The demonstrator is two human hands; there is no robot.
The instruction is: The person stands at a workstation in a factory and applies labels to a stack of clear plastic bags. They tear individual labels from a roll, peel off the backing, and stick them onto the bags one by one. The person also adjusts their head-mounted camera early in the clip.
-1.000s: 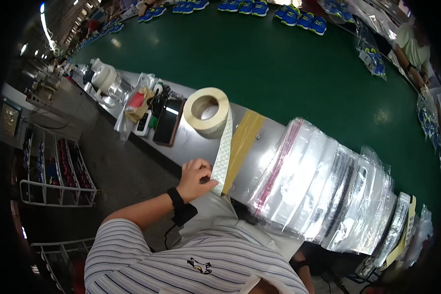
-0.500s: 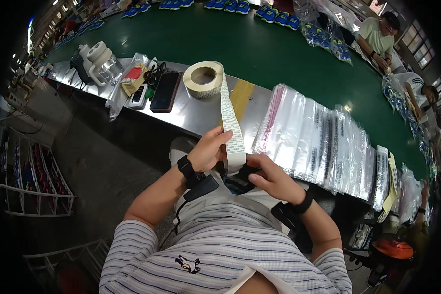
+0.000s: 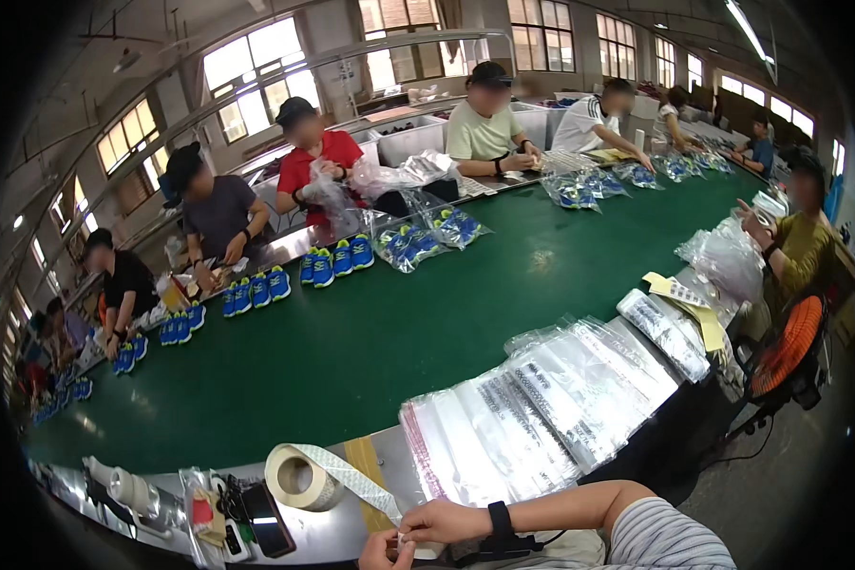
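A roll of white labels (image 3: 304, 477) stands on the metal edge of the bench. Its printed strip (image 3: 363, 486) runs down and to the right into my hands at the lower edge of the picture. My left hand (image 3: 386, 551) is closed on the strip's free end, partly cut off by the frame. Just above it, my right hand (image 3: 446, 521) has its fingertips pinched at the same end, close against the left fingers. What exactly lies between the fingertips is small and partly hidden. Right of my hands lies a row of clear plastic bags (image 3: 532, 408), overlapping.
A green conveyor belt (image 3: 351, 380) carries blue shoes (image 3: 337, 258) and bagged pairs (image 3: 579, 185). Several co-workers sit along its far side; one person (image 3: 798, 237) is at the right near an orange fan (image 3: 787, 347). A phone (image 3: 268, 521) and bottle (image 3: 133, 492) stand left of the roll.
The head view has tilted up, so the belt and co-workers now show and my hands sit at the lower edge. My right hand has come in against the left at the strip's end.
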